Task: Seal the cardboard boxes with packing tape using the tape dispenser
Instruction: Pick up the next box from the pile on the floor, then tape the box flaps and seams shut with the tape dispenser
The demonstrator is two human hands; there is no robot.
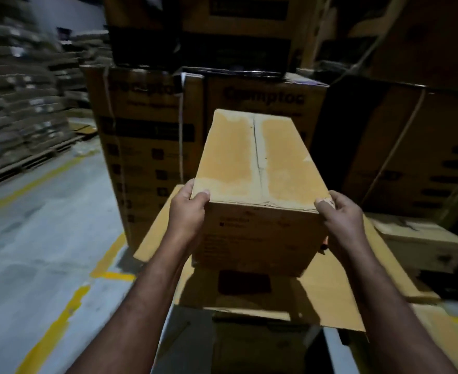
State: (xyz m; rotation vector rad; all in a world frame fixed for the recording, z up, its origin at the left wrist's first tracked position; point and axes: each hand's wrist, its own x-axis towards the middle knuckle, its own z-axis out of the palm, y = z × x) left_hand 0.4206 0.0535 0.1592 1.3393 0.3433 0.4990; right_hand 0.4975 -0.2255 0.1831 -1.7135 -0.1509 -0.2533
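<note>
Two hands, left hand [188, 209] and right hand [339, 215], fingers clamped on cardboard box [257, 168] near corners; top seam untaped.

— Where are your fingers on that box [257, 163]?
— Mostly behind its sides. My left hand [188, 209] and right hand [339, 214] show thumbs and backs, little more. The box's underside is hidden too.
— The print on its near face?
— Too dim and smeared to read.
— And around you?
— The stacks [20, 103] at left are blurred; I cannot tell sacks from cartons. The top carton [195, 22] is cut by the upper edge, my forearms [146, 306] by the lower.
</note>
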